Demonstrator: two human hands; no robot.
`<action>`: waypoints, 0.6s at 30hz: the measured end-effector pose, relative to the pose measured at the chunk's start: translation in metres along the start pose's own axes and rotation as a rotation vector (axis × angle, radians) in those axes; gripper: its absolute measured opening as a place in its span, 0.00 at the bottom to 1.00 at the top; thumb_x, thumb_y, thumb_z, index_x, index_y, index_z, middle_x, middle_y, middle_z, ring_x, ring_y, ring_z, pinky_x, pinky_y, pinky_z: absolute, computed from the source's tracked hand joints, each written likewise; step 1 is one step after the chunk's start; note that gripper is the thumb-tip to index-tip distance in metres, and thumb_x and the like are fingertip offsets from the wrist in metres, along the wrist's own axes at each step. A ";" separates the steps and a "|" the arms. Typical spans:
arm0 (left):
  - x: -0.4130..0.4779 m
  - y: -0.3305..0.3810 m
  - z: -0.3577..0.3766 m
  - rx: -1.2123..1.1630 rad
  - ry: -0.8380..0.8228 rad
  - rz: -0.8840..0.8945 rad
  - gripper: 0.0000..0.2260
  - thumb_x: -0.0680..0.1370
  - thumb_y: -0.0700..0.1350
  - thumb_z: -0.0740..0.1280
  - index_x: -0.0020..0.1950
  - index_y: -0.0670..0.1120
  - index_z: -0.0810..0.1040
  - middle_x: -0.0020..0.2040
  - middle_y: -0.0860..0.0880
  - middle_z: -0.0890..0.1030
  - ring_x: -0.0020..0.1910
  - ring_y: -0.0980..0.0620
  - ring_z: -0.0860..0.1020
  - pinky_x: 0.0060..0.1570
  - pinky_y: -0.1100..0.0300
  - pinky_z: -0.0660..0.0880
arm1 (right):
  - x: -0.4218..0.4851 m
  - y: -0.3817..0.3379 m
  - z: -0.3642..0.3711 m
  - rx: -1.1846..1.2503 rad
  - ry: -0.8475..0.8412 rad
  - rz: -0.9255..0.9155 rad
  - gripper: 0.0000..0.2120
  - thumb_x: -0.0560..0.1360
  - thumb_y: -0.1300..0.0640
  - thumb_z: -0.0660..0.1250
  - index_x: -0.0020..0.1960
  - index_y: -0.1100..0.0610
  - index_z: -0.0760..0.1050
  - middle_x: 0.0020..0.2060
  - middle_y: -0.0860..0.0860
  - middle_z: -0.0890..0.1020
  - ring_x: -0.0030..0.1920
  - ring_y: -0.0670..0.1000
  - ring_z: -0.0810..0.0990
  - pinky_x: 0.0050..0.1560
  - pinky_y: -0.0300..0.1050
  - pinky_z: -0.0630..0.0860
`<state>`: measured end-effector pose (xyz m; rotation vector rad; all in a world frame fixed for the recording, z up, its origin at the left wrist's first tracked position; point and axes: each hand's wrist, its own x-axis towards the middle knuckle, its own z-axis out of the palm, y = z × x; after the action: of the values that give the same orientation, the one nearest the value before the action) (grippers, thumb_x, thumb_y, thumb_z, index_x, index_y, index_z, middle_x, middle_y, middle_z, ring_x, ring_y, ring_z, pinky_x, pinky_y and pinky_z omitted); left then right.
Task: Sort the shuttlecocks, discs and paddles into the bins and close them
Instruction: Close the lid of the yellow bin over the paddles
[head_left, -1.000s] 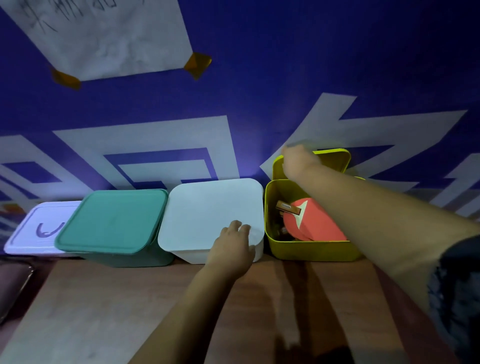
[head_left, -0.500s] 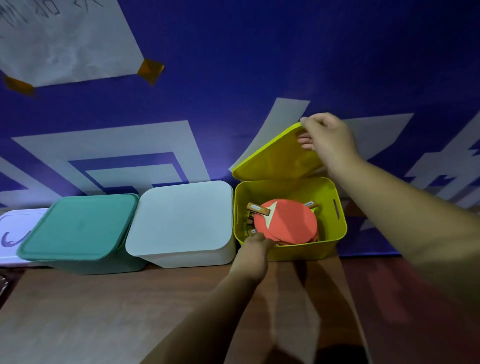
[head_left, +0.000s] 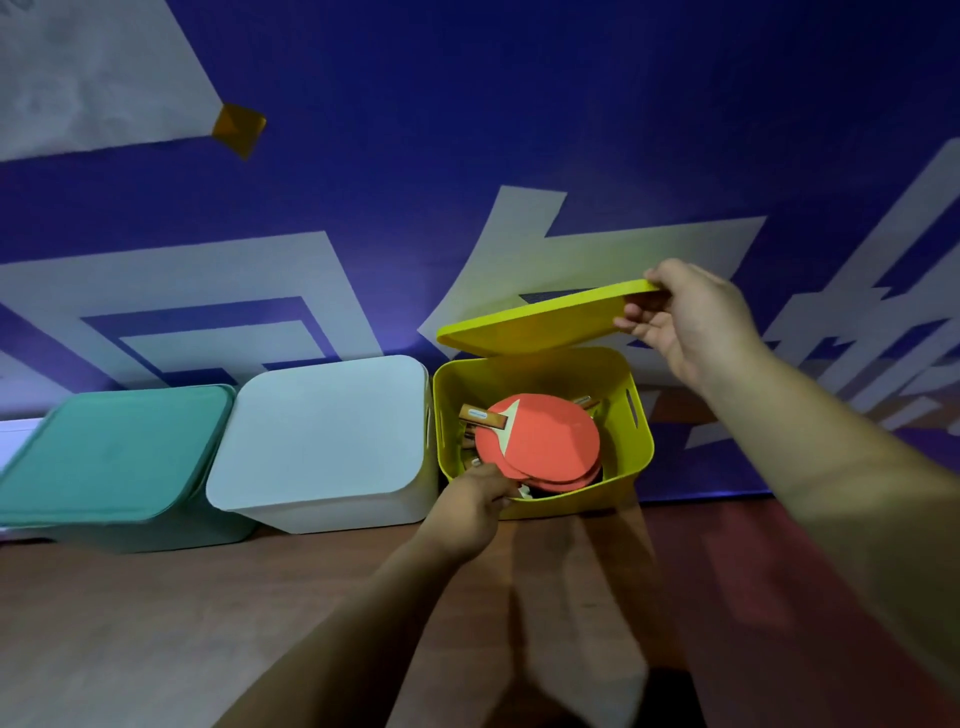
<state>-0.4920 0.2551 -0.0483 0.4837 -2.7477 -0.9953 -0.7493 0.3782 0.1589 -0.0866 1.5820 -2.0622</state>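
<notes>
left hand (head_left: 470, 506) bare | right hand (head_left: 696, 322) bare | both forearms (head_left: 831, 467) bare

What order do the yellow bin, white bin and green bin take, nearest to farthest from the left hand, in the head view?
1. The yellow bin: at the right end of the row; the left hand grips its front rim.
2. The white bin: in the middle, just left of that hand.
3. The green bin: leftmost of the three, beyond the white one.

Taped paper sheet (head_left: 93, 78) on a blue patterned wall (head_left: 519, 104) behind the wooden table (head_left: 156, 623).
</notes>
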 end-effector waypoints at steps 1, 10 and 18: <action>-0.001 0.001 0.000 -0.005 -0.002 0.002 0.09 0.76 0.35 0.70 0.50 0.47 0.85 0.49 0.51 0.81 0.52 0.49 0.79 0.53 0.58 0.73 | -0.004 0.001 -0.001 -0.003 0.001 -0.008 0.05 0.80 0.63 0.65 0.45 0.57 0.75 0.35 0.56 0.76 0.33 0.53 0.79 0.46 0.56 0.86; -0.017 0.004 -0.008 -0.015 0.024 0.031 0.12 0.77 0.34 0.70 0.54 0.47 0.87 0.52 0.57 0.79 0.54 0.60 0.76 0.55 0.74 0.69 | -0.024 0.023 -0.016 -0.046 0.002 -0.027 0.09 0.80 0.64 0.63 0.45 0.57 0.80 0.36 0.57 0.74 0.31 0.54 0.75 0.36 0.51 0.81; -0.031 0.018 -0.032 -0.062 0.314 -0.205 0.08 0.81 0.43 0.68 0.51 0.54 0.86 0.49 0.59 0.83 0.50 0.62 0.79 0.50 0.63 0.76 | -0.012 0.093 -0.066 -0.305 0.058 0.243 0.19 0.80 0.64 0.55 0.66 0.53 0.76 0.49 0.58 0.70 0.36 0.54 0.68 0.34 0.46 0.71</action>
<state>-0.4582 0.2604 -0.0140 0.8467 -2.4183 -0.9515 -0.7285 0.4259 0.0563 0.0540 1.8342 -1.6435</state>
